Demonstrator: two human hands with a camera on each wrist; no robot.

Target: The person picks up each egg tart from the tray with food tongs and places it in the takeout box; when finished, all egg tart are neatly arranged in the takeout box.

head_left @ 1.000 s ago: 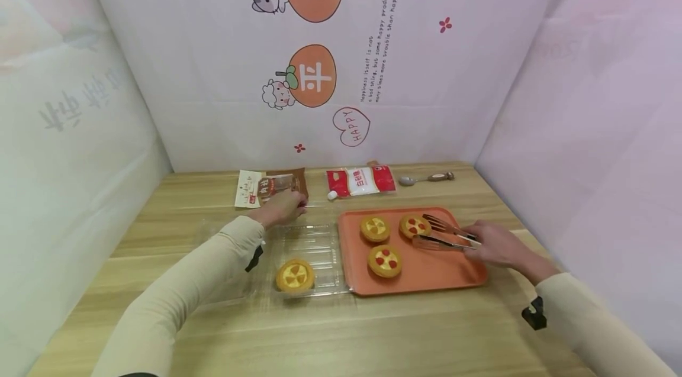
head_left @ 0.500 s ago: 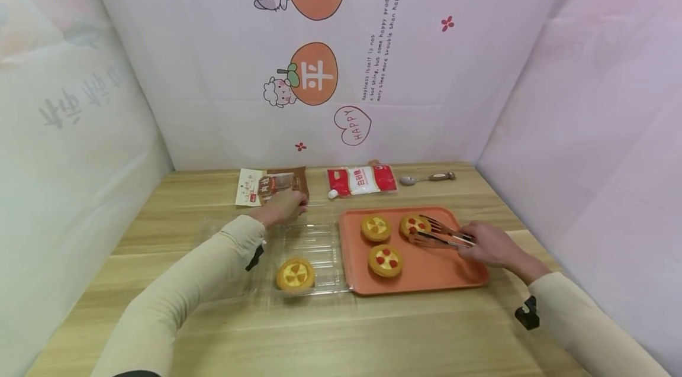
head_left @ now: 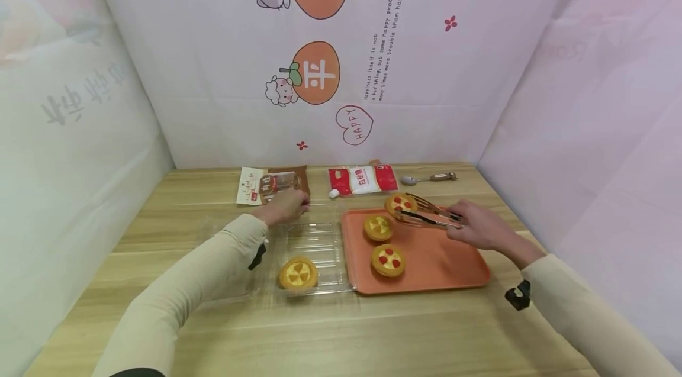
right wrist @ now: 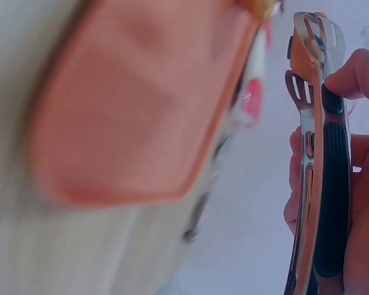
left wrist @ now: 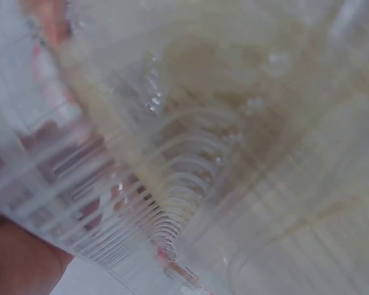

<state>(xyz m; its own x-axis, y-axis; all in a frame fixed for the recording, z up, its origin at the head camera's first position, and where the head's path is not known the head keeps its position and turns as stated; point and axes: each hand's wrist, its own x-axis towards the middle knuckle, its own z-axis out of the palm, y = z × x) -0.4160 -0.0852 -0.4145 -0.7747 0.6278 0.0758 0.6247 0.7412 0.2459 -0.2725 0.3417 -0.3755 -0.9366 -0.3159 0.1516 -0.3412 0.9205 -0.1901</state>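
My right hand (head_left: pixel 482 224) grips a pair of metal tongs (right wrist: pixel 335 190) with dark handle pads. Between the tongs' slotted ends is a round tart (head_left: pixel 401 204) with red fruit pieces, raised over the far edge of the orange tray (head_left: pixel 437 264). A yellow-topped tart (head_left: pixel 378 228) and another red-topped tart (head_left: pixel 388 260) lie on that tray. My left hand (head_left: pixel 285 206) pinches the far edge of a clear plastic clamshell box (head_left: pixel 319 247), whose ridged wall (left wrist: pixel 172 203) fills the left wrist view. Inside the box, at its near end, sits one yellow-topped tart (head_left: pixel 298 274).
Along the back lie a brown-and-cream packet (head_left: pixel 256 186), a red-and-white pouch (head_left: pixel 362 180) with a white cap, and a spoon (head_left: pixel 428 178). The box's clear lid lies left, under my left forearm. Printed cloth walls (head_left: pixel 224 116) enclose the wooden table (head_left: pixel 319 335).
The red-topped tart has come up off the tray in the tongs, moving back and slightly left with my right hand. My left hand stays at the box.
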